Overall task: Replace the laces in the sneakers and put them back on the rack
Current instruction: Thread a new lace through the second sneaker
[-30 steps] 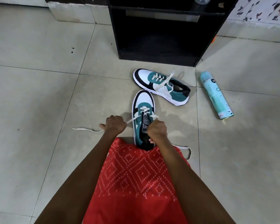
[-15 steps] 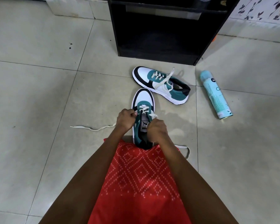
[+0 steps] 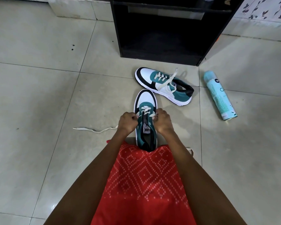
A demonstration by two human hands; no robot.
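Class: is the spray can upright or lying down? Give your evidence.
Lying down. The spray can rests with its whole length along the floor, cap end pointing away from the person.

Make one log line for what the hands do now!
left hand: grips lace | right hand: grips lace | near sneaker: partly laced | far sneaker: laced

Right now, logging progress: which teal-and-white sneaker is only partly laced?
The nearer teal-and-white sneaker, between left hand and right hand: laced only near its toe. The farther sneaker is laced higher.
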